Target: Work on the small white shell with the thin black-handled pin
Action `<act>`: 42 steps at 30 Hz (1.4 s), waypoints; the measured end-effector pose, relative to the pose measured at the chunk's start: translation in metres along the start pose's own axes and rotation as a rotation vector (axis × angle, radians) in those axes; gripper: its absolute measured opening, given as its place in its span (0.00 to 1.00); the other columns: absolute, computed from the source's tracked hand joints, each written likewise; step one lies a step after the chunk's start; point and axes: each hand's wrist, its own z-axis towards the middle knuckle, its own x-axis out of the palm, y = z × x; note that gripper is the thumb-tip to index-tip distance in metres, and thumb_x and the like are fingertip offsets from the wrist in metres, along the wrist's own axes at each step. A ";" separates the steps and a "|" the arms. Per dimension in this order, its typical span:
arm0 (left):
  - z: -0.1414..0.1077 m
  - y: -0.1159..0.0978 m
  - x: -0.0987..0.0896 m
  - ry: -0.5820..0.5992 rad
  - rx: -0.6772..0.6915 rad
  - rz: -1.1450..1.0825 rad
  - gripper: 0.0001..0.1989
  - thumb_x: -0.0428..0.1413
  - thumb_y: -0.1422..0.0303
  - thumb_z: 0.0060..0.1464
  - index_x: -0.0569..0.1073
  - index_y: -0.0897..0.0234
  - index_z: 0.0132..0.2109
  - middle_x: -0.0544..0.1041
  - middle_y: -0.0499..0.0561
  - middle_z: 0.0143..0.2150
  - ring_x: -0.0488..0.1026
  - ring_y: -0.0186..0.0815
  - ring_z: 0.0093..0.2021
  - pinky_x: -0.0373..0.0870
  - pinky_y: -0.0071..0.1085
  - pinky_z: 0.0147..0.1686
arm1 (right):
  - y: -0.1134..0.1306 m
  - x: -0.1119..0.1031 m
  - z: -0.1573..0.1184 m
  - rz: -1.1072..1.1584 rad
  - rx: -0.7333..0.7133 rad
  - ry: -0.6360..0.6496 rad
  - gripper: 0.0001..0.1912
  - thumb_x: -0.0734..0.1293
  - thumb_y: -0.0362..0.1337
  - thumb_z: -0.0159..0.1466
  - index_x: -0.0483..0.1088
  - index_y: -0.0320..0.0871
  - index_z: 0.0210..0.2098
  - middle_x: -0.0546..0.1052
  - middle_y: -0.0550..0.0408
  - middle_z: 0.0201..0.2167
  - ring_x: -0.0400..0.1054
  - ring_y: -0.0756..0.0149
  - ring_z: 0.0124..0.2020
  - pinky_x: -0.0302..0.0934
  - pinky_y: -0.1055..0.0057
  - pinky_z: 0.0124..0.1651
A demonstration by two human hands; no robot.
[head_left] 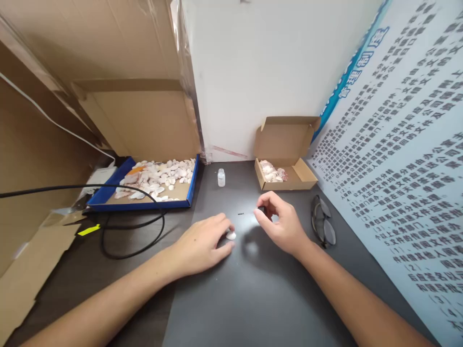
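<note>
1 wht. seashell, on tabletop: L hand curled beside it, hold unclear; was prob. light, brittle, best taken by rim. R hand pinched sm. blk. item.

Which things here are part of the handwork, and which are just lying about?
Likely in use:
- white shell, at left hand
- small dark object, in right hand
- blue tray and small box, holding shells

Apparently lying about:
- glasses
- black cable
- yellow strip

Bottle: unclear

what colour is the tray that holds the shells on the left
The tray is blue along its walls, seen best in the head view.
</note>
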 end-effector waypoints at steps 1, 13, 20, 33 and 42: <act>0.001 0.001 0.004 0.014 0.009 0.027 0.08 0.51 0.64 0.61 0.69 0.61 0.45 0.72 0.50 0.42 0.70 0.37 0.39 0.64 0.32 0.39 | 0.000 0.000 0.000 -0.003 -0.007 0.008 0.05 0.64 0.33 0.61 0.62 0.45 0.32 0.66 0.62 0.25 0.59 0.72 0.23 0.57 0.74 0.27; 0.004 0.017 0.023 -0.125 -0.022 -0.096 0.03 0.49 0.68 0.61 0.67 0.62 0.40 0.70 0.48 0.37 0.67 0.34 0.36 0.62 0.32 0.37 | 0.008 0.004 -0.006 -0.029 -0.088 0.068 0.05 0.64 0.30 0.60 0.62 0.45 0.32 0.67 0.62 0.25 0.60 0.73 0.22 0.58 0.76 0.27; 0.004 0.020 0.024 -0.164 -0.188 -0.730 0.08 0.52 0.63 0.60 0.67 0.63 0.42 0.66 0.44 0.31 0.62 0.30 0.30 0.61 0.28 0.32 | 0.007 0.012 -0.008 -0.049 -0.070 0.126 0.04 0.65 0.31 0.61 0.64 0.45 0.34 0.66 0.63 0.23 0.60 0.73 0.21 0.58 0.76 0.25; 0.006 0.024 0.022 -0.151 -0.175 -1.077 0.16 0.61 0.59 0.53 0.67 0.67 0.39 0.66 0.45 0.32 0.61 0.28 0.32 0.57 0.28 0.34 | 0.012 0.011 -0.011 -0.057 -0.105 0.077 0.03 0.65 0.33 0.62 0.64 0.45 0.33 0.67 0.62 0.23 0.62 0.73 0.21 0.60 0.77 0.25; 0.006 0.021 0.023 -0.165 -0.158 -1.059 0.17 0.62 0.59 0.52 0.68 0.66 0.41 0.66 0.43 0.30 0.61 0.26 0.28 0.57 0.26 0.30 | 0.015 0.011 -0.009 -0.050 -0.112 0.074 0.03 0.65 0.34 0.62 0.64 0.45 0.32 0.65 0.63 0.22 0.61 0.73 0.20 0.59 0.76 0.25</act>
